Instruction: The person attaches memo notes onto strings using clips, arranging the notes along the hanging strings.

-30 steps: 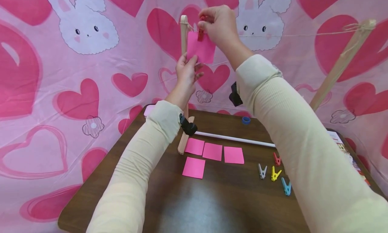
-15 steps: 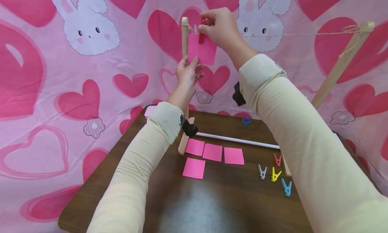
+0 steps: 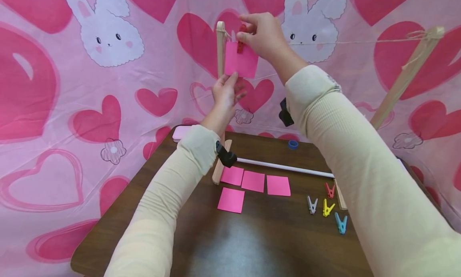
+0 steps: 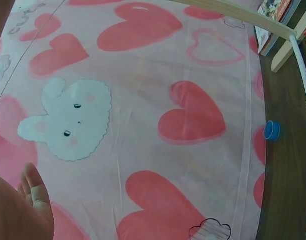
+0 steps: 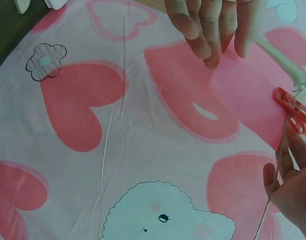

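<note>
At the upper middle of the head view, the right hand (image 3: pixel 264 33) pinches a red peg (image 3: pixel 240 47) over the top edge of the pink note (image 3: pixel 246 63), while the left hand (image 3: pixel 224 93) holds the lower edge. To clip well, the left hand should hold the note level, and the peg should bite the string (image 3: pixel 345 42) and paper together; a gentle release of the peg ought to spare the paper a tug. The note is square, plain and bright, near the post (image 3: pixel 221 49).

In the left wrist view, the left hand sits at lower left and the string slants across the upper left; the note is out of frame, so its grip cannot be told here.

In the right wrist view, the note lies at upper right, smooth and paler, under the left fingers; whether the peg has caught the string is unclear.
</note>
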Available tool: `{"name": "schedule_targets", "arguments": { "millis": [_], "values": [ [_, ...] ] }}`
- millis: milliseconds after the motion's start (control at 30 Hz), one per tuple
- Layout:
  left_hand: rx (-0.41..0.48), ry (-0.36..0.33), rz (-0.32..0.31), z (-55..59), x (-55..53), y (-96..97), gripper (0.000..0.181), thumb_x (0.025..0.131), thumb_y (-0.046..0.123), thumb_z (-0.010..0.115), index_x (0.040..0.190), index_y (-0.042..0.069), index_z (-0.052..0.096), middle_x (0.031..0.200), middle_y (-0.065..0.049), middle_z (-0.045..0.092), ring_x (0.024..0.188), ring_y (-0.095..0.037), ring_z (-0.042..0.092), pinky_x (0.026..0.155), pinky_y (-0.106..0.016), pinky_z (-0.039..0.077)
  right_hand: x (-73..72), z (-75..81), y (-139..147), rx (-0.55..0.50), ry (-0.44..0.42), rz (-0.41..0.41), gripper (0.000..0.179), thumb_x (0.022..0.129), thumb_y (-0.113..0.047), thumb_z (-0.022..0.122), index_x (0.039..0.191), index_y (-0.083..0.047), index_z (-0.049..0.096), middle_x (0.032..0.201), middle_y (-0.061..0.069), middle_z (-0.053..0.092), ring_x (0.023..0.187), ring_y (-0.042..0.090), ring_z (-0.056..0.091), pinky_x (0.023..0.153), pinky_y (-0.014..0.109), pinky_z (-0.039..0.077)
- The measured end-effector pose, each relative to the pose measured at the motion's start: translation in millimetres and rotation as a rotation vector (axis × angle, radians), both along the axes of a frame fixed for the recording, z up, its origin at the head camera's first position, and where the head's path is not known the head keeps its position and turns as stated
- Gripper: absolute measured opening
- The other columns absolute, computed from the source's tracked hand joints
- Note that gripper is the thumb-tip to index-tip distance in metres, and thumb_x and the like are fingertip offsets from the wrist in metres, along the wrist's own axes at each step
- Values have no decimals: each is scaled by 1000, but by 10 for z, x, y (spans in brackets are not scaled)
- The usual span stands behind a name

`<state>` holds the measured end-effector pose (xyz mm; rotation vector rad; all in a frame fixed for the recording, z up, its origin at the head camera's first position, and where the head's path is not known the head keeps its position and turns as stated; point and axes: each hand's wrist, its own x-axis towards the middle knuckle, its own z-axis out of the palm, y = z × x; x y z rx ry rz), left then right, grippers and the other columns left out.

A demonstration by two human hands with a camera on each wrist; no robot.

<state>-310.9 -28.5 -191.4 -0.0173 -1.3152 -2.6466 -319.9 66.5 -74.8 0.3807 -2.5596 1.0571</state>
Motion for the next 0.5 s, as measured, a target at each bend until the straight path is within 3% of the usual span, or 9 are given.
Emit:
{"name": "schedule_targets", "arguments": {
  "millis": [167, 400, 500],
  "values": [
    [-6, -13, -15, -23, 1, 5, 35, 92, 12, 57, 125, 3, 51, 112, -18, 62, 65, -16, 60, 51, -24, 52, 3, 1, 24, 29, 1, 2, 55, 88, -31, 56, 140, -33, 38, 123, 1, 56, 107, 13, 55, 91, 19, 42],
    [-18, -43, -36, -60, 11, 5, 41, 92, 14, 58, 130, 5, 47, 107, -14, 64, 64, -15, 60, 49, -23, 51, 24, 22, 95, 77, 21, -20, 57, 88, -34, 57, 141, -34, 36, 129, 1, 54, 112, 15, 51, 93, 22, 42],
    [-67, -50, -56, -94, 23, 6, 40, 91, 12, 59, 129, 4, 48, 105, -13, 64, 63, -14, 60, 48, -23, 51, 46, 22, 150, 102, 52, -55, 58, 88, -36, 57, 141, -34, 35, 131, 0, 51, 113, 15, 47, 92, 21, 42]
  ]
}}
